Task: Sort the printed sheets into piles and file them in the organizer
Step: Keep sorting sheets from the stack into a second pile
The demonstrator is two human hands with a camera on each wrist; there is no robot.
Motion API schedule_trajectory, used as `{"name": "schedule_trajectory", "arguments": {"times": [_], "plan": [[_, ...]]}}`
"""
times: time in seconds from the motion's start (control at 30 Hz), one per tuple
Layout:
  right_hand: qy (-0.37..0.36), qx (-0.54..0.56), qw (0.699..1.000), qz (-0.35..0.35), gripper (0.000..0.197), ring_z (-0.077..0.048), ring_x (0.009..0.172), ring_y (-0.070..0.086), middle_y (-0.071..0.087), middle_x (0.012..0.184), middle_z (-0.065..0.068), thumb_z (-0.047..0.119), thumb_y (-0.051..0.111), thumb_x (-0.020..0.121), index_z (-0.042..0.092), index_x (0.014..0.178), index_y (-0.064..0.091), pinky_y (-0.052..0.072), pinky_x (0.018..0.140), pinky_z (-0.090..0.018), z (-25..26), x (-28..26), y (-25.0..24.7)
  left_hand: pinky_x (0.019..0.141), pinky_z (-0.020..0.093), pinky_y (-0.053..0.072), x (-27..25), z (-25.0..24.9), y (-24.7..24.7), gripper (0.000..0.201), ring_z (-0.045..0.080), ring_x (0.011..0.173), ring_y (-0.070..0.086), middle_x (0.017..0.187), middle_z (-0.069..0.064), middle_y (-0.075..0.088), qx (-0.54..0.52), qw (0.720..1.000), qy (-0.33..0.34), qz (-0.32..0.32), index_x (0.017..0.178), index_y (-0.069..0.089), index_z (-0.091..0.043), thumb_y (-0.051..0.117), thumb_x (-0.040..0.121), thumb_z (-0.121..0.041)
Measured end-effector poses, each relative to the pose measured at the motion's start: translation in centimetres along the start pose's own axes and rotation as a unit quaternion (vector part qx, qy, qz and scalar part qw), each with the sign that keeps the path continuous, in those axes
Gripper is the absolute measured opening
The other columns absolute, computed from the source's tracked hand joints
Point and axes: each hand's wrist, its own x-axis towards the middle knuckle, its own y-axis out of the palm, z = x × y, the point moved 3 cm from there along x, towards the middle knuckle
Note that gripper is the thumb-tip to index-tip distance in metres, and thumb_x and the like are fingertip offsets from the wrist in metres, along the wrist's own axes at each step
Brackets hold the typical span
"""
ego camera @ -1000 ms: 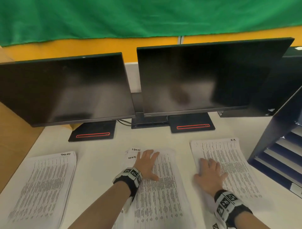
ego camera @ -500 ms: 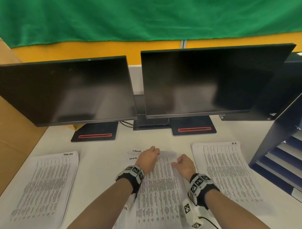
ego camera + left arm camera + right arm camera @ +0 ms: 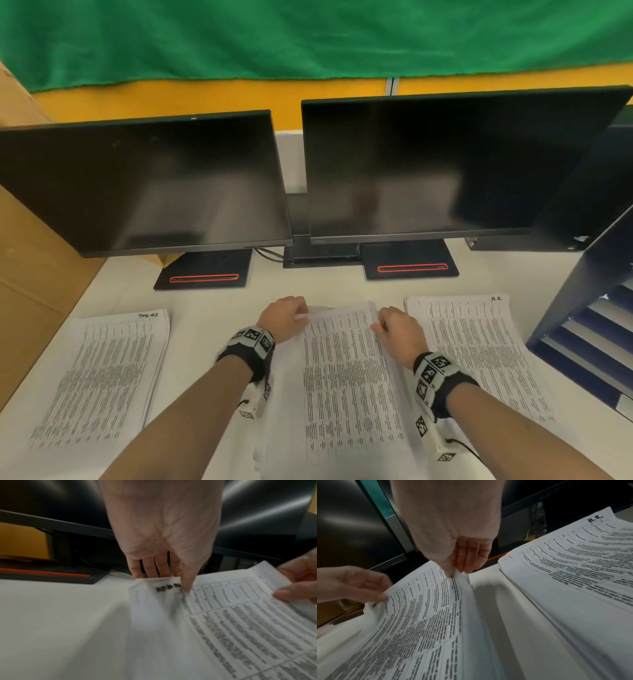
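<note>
Three piles of printed sheets lie on the white desk. The middle pile (image 3: 346,377) is raised at its far edge. My left hand (image 3: 286,317) pinches its far left corner, thumb on top and fingers underneath (image 3: 154,569). My right hand (image 3: 399,330) pinches the far right corner (image 3: 455,573) between thumb and fingers. The left pile (image 3: 99,380) and the right pile (image 3: 479,356), marked "H.R." (image 3: 594,518), lie flat and untouched. A dark blue organizer (image 3: 596,329) with stacked shelves stands at the right edge.
Two dark monitors (image 3: 144,185) (image 3: 442,168) on black stands fill the back of the desk, close beyond the piles. A brown cardboard panel (image 3: 30,260) borders the left side. A strip of bare desk (image 3: 489,601) separates the middle and right piles.
My right hand left the right pile and came over to the middle pile's far right corner. Both hands went from lying flat to pinching the middle pile, and its far edge has come up.
</note>
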Motion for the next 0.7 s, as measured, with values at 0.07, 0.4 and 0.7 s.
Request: {"name": "schedule_trajectory", "arguments": {"times": [0.07, 0.4, 0.7], "plan": [[-0.002, -0.008, 1.0, 0.012, 0.024, -0.016, 0.07, 0.049, 0.05, 0.078, 0.001, 0.026, 0.051, 0.094, 0.014, 0.075, 0.046, 0.038, 0.063, -0.027, 0.0, 0.1, 0.1, 0.082, 0.027, 0.04, -0.4, 1.5, -0.2, 0.017, 0.021, 0.099, 0.056, 0.111, 0.002, 0.062, -0.001, 1.0, -0.021, 0.002, 0.104, 0.059, -0.019, 0.057, 0.088, -0.023], [-0.007, 0.111, 0.994, 0.007, 0.008, -0.014, 0.05, 0.048, 0.056, 0.062, 0.001, 0.009, 0.044, 0.095, 0.015, 0.091, 0.048, 0.036, 0.045, -0.023, -1.8, -1.6, 0.4, 0.091, 0.03, 0.043, -0.5, 3.4, -0.1, 0.03, 0.024, 0.106, 0.056, 0.114, 0.008, 0.059, -0.03, 0.999, -0.036, 0.007, 0.108, 0.06, -0.015, 0.045, 0.087, 0.002], [0.015, 0.256, 0.966, 0.017, 0.03, -0.01, 0.055, 0.055, 0.067, 0.079, -0.002, -0.006, 0.046, 0.089, 0.019, 0.079, 0.061, 0.041, 0.049, -0.02, -3.2, -3.7, 1.1, 0.088, 0.028, 0.04, -0.6, 3.1, -0.3, 0.02, 0.02, 0.105, 0.048, 0.109, 0.003, 0.052, -0.003, 1.0, -0.016, 0.01, 0.105, 0.06, -0.019, 0.056, 0.086, -0.016]]}}
